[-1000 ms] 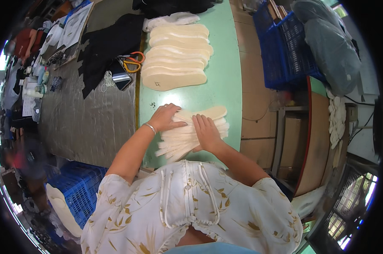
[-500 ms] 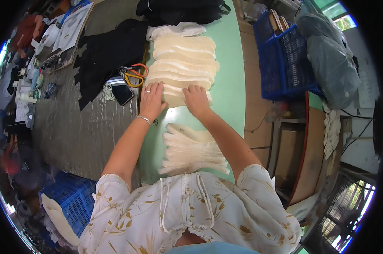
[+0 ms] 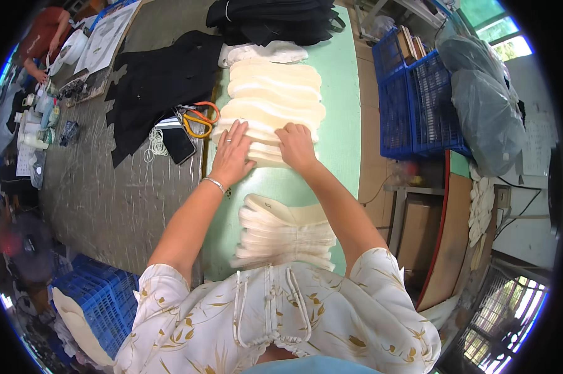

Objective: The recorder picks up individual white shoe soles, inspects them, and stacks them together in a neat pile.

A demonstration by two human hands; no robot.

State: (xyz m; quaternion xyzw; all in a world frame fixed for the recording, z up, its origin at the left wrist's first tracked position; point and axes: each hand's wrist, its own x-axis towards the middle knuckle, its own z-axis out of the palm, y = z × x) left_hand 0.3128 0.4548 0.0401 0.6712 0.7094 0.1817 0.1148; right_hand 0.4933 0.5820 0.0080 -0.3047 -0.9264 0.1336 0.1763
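A row of overlapping cream insoles (image 3: 275, 93) lies across the pale green table. My left hand (image 3: 233, 153) rests on the near left end of the row, its fingers stretched out over the pieces and the thumb toward the middle. At the near right end, my right hand (image 3: 297, 148) has its fingers bent and pressed together on the insoles; its thumb is hidden. Closer to my body sits a second fanned bundle of cream insoles (image 3: 284, 234), touched by neither hand. Left of the row are orange-handled scissors (image 3: 198, 119) and a dark phone (image 3: 179, 144).
Black fabric (image 3: 160, 87) covers part of the dark table to the left, and a black stack (image 3: 275, 22) stands at the far end. Blue crates (image 3: 425, 100) and a grey plastic bag (image 3: 487, 118) are at the right. Another person (image 3: 45, 37) is at far left.
The view has shifted slightly. My left fingers are spread farther over the insoles, and my right hand has moved slightly inward on the row. The near bundle stays in place.
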